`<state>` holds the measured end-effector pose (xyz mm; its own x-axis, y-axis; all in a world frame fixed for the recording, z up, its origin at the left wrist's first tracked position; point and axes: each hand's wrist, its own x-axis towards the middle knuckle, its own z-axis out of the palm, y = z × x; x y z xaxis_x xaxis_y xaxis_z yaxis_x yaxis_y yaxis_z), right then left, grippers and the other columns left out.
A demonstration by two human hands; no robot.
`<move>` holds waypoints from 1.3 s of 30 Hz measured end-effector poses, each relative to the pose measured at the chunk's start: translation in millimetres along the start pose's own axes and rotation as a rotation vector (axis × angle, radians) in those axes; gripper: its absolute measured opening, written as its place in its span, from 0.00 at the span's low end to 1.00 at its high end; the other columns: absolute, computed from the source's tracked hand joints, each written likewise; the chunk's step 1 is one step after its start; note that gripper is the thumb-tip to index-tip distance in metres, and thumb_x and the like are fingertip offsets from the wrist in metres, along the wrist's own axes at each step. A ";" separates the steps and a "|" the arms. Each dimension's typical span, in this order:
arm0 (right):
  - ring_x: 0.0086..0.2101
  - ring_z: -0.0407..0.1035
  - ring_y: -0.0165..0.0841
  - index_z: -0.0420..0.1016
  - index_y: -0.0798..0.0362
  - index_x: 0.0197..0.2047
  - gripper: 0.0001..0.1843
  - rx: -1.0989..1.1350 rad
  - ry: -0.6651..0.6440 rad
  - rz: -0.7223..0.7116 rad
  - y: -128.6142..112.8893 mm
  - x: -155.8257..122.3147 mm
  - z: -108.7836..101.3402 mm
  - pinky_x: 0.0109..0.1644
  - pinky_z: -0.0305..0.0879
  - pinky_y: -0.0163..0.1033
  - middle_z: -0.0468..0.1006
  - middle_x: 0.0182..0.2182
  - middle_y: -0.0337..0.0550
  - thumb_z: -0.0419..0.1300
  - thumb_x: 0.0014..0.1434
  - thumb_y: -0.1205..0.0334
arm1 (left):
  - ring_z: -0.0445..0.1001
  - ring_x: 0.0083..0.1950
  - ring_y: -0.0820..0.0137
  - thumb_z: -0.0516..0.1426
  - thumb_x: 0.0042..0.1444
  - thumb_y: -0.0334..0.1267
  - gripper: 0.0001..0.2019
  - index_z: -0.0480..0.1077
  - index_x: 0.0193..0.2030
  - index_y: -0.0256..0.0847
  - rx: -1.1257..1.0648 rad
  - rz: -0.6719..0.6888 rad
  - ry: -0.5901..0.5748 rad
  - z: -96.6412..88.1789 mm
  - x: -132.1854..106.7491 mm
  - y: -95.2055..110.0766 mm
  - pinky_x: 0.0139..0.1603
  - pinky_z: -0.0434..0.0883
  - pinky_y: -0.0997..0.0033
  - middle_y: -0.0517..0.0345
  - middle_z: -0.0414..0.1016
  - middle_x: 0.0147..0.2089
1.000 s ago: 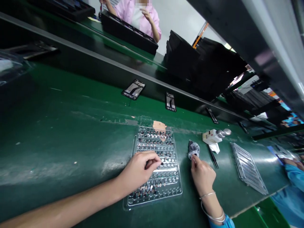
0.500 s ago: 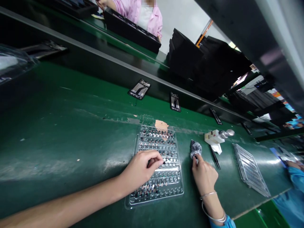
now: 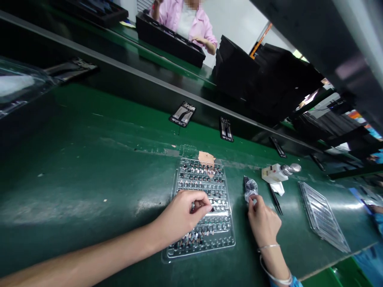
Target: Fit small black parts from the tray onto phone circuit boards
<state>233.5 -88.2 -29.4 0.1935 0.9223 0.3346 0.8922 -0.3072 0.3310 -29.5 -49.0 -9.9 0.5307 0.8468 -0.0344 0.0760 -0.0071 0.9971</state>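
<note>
My left hand [image 3: 182,217] rests over a clear plastic tray [image 3: 201,207] filled with rows of several small dark parts. Its thumb and forefinger are pinched together on one small part. My right hand [image 3: 263,223] lies just right of the tray with its fingers curled, the fingertips touching a small dark item wrapped in clear film [image 3: 249,187] on the green bench. A thin silver bangle circles the right wrist.
Black tweezers [image 3: 275,201] and a small white bottle with a metal cap [image 3: 279,172] lie right of the wrapped item. A second clear tray [image 3: 323,217] sits further right. Phone frames [image 3: 182,114] ride the conveyor behind. A person in pink works across the line.
The view has drifted so everything sits slightly right and lower. My left hand keeps its pinch over the tray, and my right hand stays at the wrapped item.
</note>
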 end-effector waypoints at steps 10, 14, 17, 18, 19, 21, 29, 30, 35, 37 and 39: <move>0.18 0.59 0.26 0.70 0.51 0.36 0.05 1.079 -0.023 -0.283 -66.1 -34.6 -75.5 0.23 0.58 0.32 0.69 0.20 0.35 0.57 0.55 0.69 | 0.61 0.25 0.76 0.51 0.52 0.34 0.07 0.63 0.24 0.37 -0.211 -0.107 -0.056 2.3 -1.7 -1.2 0.28 0.60 0.75 0.64 0.62 0.22; 0.20 0.62 0.27 0.69 0.51 0.37 0.10 1.081 -0.001 -0.415 -74.6 -30.0 -73.0 0.25 0.61 0.34 0.72 0.23 0.38 0.57 0.53 0.75 | 0.61 0.25 0.76 0.51 0.52 0.34 0.07 0.64 0.24 0.37 -0.220 -0.105 -0.055 3.0 -1.5 -2.9 0.27 0.59 0.75 0.65 0.61 0.22; 0.23 0.64 0.30 0.70 0.52 0.42 0.17 1.028 0.168 -0.542 -74.7 -28.6 -68.4 0.26 0.62 0.36 0.76 0.27 0.42 0.58 0.51 0.79 | 0.61 0.25 0.75 0.51 0.52 0.34 0.07 0.64 0.24 0.37 -0.228 -0.119 -0.054 2.6 -1.2 -3.7 0.28 0.59 0.75 0.64 0.62 0.22; 0.23 0.64 0.31 0.70 0.53 0.44 0.19 1.001 0.223 -0.581 -74.5 -28.8 -66.9 0.26 0.61 0.37 0.77 0.27 0.44 0.58 0.50 0.80 | 0.62 0.25 0.75 0.51 0.52 0.34 0.07 0.64 0.25 0.37 -0.229 -0.125 -0.056 2.3 -1.2 -3.6 0.29 0.60 0.75 0.64 0.62 0.22; 0.23 0.64 0.31 0.69 0.54 0.46 0.22 0.976 0.263 -0.611 -74.2 -29.2 -65.5 0.25 0.60 0.38 0.77 0.27 0.45 0.59 0.49 0.81 | 0.62 0.25 0.75 0.51 0.52 0.34 0.07 0.64 0.25 0.37 -0.229 -0.130 -0.059 2.0 -1.1 -3.4 0.29 0.60 0.75 0.64 0.62 0.22; 0.24 0.64 0.32 0.69 0.55 0.48 0.25 0.956 0.288 -0.629 -73.7 -30.2 -63.0 0.25 0.60 0.38 0.77 0.27 0.46 0.60 0.47 0.82 | 0.62 0.25 0.75 0.51 0.52 0.33 0.07 0.64 0.25 0.37 -0.230 -0.139 -0.065 1.2 -1.1 -2.6 0.29 0.60 0.75 0.64 0.62 0.22; 0.24 0.61 0.32 0.68 0.56 0.52 0.30 0.987 0.276 -0.667 -72.2 -32.4 -60.3 0.24 0.58 0.38 0.75 0.25 0.45 0.60 0.46 0.84 | 0.61 0.25 0.75 0.51 0.51 0.33 0.07 0.64 0.24 0.36 -0.284 -0.159 -0.056 -1.3 -0.6 4.0 0.30 0.60 0.73 0.64 0.62 0.21; 0.24 0.62 0.31 0.68 0.55 0.52 0.29 1.017 0.258 -0.640 -72.0 -32.5 -60.6 0.25 0.59 0.38 0.75 0.25 0.45 0.59 0.47 0.84 | 0.62 0.25 0.75 0.51 0.51 0.33 0.07 0.64 0.24 0.36 -0.282 -0.152 -0.050 -2.1 -0.4 5.4 0.30 0.60 0.73 0.64 0.62 0.20; 0.23 0.61 0.28 0.68 0.51 0.50 0.24 1.150 0.179 -0.365 -71.6 -31.0 -61.0 0.26 0.61 0.37 0.74 0.30 0.43 0.58 0.51 0.79 | 0.62 0.25 0.74 0.51 0.51 0.34 0.08 0.63 0.23 0.37 -0.230 -0.125 -0.031 -4.4 -0.2 9.1 0.29 0.59 0.74 0.64 0.62 0.21; 0.22 0.61 0.28 0.69 0.50 0.49 0.22 1.154 0.151 -0.324 -71.8 -29.7 -60.0 0.26 0.61 0.36 0.73 0.30 0.42 0.57 0.51 0.78 | 0.61 0.25 0.74 0.52 0.51 0.34 0.07 0.63 0.23 0.37 -0.225 -0.135 -0.027 -4.0 -0.1 8.3 0.29 0.58 0.74 0.64 0.62 0.20; 0.22 0.62 0.28 0.69 0.50 0.48 0.21 1.153 0.130 -0.315 -72.5 -28.7 -58.3 0.27 0.61 0.36 0.73 0.29 0.41 0.57 0.52 0.77 | 0.61 0.25 0.75 0.52 0.51 0.34 0.07 0.63 0.24 0.37 -0.227 -0.140 -0.027 -3.3 0.0 6.9 0.28 0.58 0.74 0.64 0.62 0.20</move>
<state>139.5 -106.0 -11.5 -0.0825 0.8683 0.4891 0.7459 0.3793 -0.5475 -31.7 -47.3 -2.8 0.5508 0.8167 -0.1722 -0.0388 0.2311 0.9721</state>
